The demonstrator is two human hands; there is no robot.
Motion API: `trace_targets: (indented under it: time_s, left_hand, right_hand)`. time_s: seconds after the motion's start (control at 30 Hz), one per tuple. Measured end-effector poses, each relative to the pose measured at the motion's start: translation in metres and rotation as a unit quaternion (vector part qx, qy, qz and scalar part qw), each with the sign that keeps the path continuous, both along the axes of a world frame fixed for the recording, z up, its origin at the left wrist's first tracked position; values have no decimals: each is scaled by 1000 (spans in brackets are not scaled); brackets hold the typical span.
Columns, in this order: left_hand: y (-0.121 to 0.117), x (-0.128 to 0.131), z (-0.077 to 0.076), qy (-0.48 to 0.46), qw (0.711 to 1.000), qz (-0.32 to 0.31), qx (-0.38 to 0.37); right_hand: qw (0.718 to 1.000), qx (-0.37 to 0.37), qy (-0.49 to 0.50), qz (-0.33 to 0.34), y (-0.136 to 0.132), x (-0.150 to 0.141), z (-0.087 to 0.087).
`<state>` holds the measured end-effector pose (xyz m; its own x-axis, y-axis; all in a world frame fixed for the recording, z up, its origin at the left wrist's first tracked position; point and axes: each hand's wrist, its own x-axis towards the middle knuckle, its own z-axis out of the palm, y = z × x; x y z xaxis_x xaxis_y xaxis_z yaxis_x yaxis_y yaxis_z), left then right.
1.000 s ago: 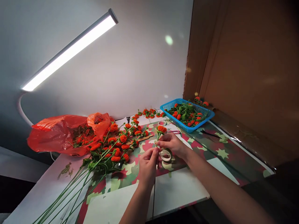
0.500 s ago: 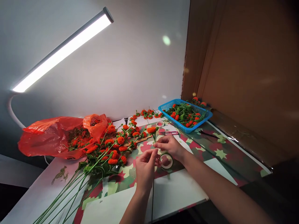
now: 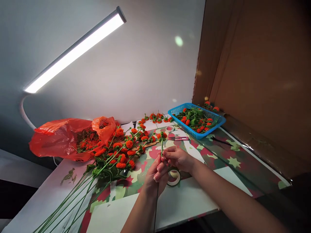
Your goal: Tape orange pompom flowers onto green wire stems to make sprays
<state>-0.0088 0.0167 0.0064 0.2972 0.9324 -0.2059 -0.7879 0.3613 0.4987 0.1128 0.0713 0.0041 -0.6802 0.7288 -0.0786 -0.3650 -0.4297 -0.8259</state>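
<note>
Upright between my fingers is a small orange fuzzy flower (image 3: pixel 162 136) with green parts under its head and a green stem. My right hand (image 3: pixel 179 158) pinches the stem below the head from the right. From the left and slightly lower, my left hand (image 3: pixel 156 173) closes its fingertips round the same stem. A pale tape roll (image 3: pixel 178 178) shows just below my hands; whether it lies on the mat or hangs from a strip, I cannot tell. Pink-handled snips (image 3: pixel 181 138) lie on the camouflage mat (image 3: pixel 136 176) beyond my right hand.
A pile of long-stemmed orange flowers (image 3: pixel 120 157) lies left of my hands, beside a red plastic bag (image 3: pixel 58 139) of more flowers. At the back right sits a blue basket (image 3: pixel 198 134) of flowers. A small tape roll (image 3: pixel 169 128) is behind. A lit lamp (image 3: pixel 77 51) hangs above left.
The flower has turned so its head tilts and shows more green. My left hand has rotated and moved up against the stem. The view has shifted slightly left.
</note>
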Motion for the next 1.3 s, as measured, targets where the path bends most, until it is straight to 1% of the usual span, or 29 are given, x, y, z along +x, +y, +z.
trace_targets:
  time_s: [0.07, 0.1, 0.13, 0.17, 0.23, 0.27, 0.3, 0.33, 0.37, 0.4, 0.43, 0.47, 0.5, 0.53, 0.6, 0.63, 0.67, 0.73, 0.83, 0.87, 0.9, 0.93, 0.97, 1.03, 1.07, 1.13, 1.2, 1.23, 1.3]
  left_hand:
    - [1, 1, 0, 95, 995, 19, 3]
    - [2, 2, 0, 160, 986, 52, 16]
    - [2, 3, 0, 231, 968, 94, 36]
    - [1, 4, 1, 302, 941, 139, 60]
    - [0, 5, 2, 416, 879, 208, 109]
    - [0, 5, 3, 447, 857, 225, 126]
    - [0, 5, 3, 455, 849, 231, 136]
    - [0, 5, 3, 438, 859, 227, 139]
    - [1, 4, 2, 398, 883, 212, 133]
    - [2, 3, 1, 338, 916, 185, 116]
    - [2, 2, 0, 266, 948, 149, 91]
    - [3, 0, -1, 192, 974, 106, 64]
    - [3, -1, -2, 125, 989, 64, 40]
    - [3, -1, -3, 73, 997, 28, 21]
    - [2, -2, -4, 31, 999, -19, 3]
    - [2, -1, -4, 44, 999, -23, 4]
    - [1, 0, -4, 77, 997, -12, 13]
    - [1, 3, -3, 185, 980, 46, 53]
    - [0, 6, -2, 349, 918, 142, 123]
    - [0, 6, -2, 374, 904, 160, 134]
    - [0, 6, -1, 376, 901, 167, 136]
    - [0, 6, -1, 354, 912, 163, 127]
    - [1, 5, 0, 310, 933, 145, 109]
    - [1, 3, 2, 179, 979, 82, 58]
    - [1, 2, 2, 112, 992, 47, 35]
    - [1, 0, 2, 12, 1000, -6, 10]
    - [0, -1, 0, -22, 999, -31, 9]
    - [0, 0, -2, -14, 999, -38, 11]
    - [0, 1, -7, 47, 998, -30, 23]
  right_hand:
    - [999, 2, -17, -49, 2, 1, 0]
    - [996, 10, -29, -83, 2, 0, 0]
    - [992, 27, -42, -118, 3, 0, 0]
    - [986, 49, -56, -151, 3, -1, 1]
    - [972, 90, -82, -200, 3, -3, 3]
    - [967, 106, -90, -215, 3, -4, 5]
    - [963, 119, -92, -222, 2, -4, 6]
    - [963, 131, -88, -219, 1, -4, 7]
    - [965, 140, -79, -207, 0, -4, 7]
    - [969, 148, -64, -185, -1, -3, 7]
    - [975, 150, -44, -158, -2, -3, 6]
    - [980, 147, -22, -130, -3, -2, 5]
    - [985, 140, -3, -102, -3, -2, 4]
    - [988, 132, 11, -77, -3, -1, 2]
    - [991, 122, 18, -48, -2, 0, 0]
    - [991, 123, 11, -48, -1, 0, 0]
    - [990, 126, -1, -57, 0, 1, 1]
    - [986, 126, -33, -109, 2, 0, 2]
    - [969, 122, -71, -205, 4, -2, 4]
    - [963, 124, -76, -225, 5, -3, 3]
    - [961, 128, -76, -235, 5, -4, 2]
    - [962, 130, -68, -231, 5, -4, 1]
    - [966, 131, -55, -216, 4, -5, -1]
    - [978, 125, -19, -164, 3, -6, -4]
    - [984, 119, -2, -132, 2, -6, -5]
    - [991, 109, 17, -80, -1, -5, -4]
    - [993, 101, 25, -55, -3, -5, -2]
    - [994, 98, 25, -51, -3, -4, -1]
    - [993, 96, 21, -62, -2, -4, 1]
